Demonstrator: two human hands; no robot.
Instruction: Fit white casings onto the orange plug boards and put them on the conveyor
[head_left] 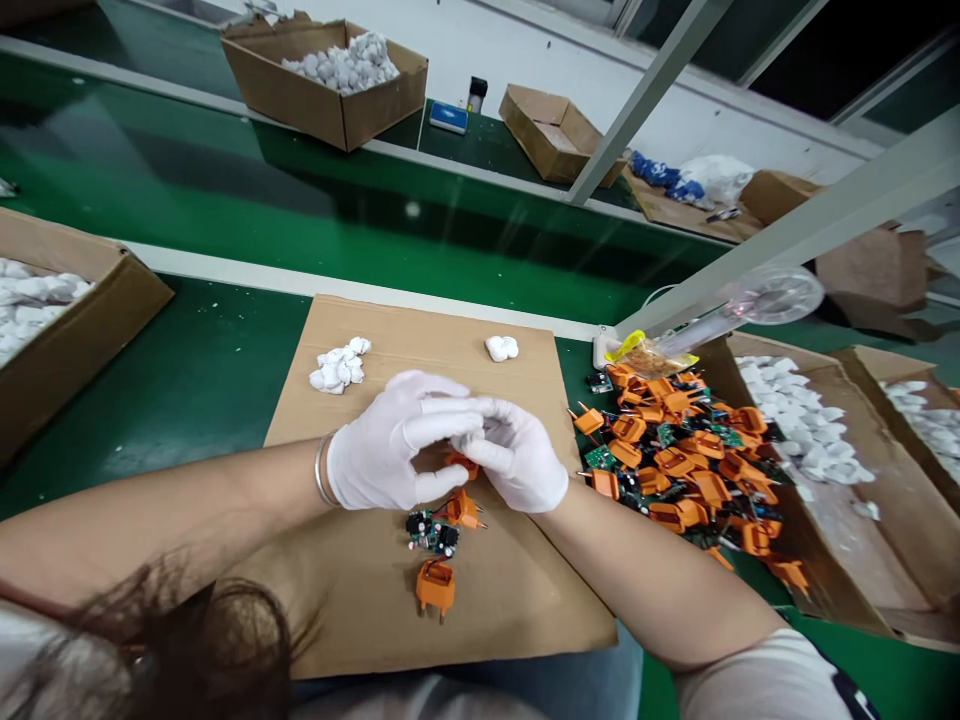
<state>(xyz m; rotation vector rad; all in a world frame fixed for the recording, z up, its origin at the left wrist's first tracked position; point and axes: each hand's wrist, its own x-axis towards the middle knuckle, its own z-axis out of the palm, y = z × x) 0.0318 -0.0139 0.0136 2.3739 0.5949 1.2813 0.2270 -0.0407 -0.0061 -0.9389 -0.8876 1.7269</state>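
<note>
My left hand [405, 440] and my right hand [519, 458], both in white gloves, meet over a cardboard sheet [360, 600]. The left fingers are stretched toward the right hand, thumb apart from them. My right fingers are curled in a pinch at the left fingertips; a small whitish bit shows there, but I cannot make out what it is. Just beneath, partly hidden, is an orange plug housing [463, 464]. Nearer me lie another orange plug housing [463, 509], a small green circuit board [433, 535] with black parts, and an orange two-pin plug housing [436, 587].
White lumps [340, 366] and a smaller white piece [502, 347] lie on the sheet's far part. To the right is a heap of orange housings with boards [675, 460]. Cardboard boxes of white pieces stand left [97, 320], right [847, 560] and behind [352, 115]. A slanted post [810, 220] rises at right.
</note>
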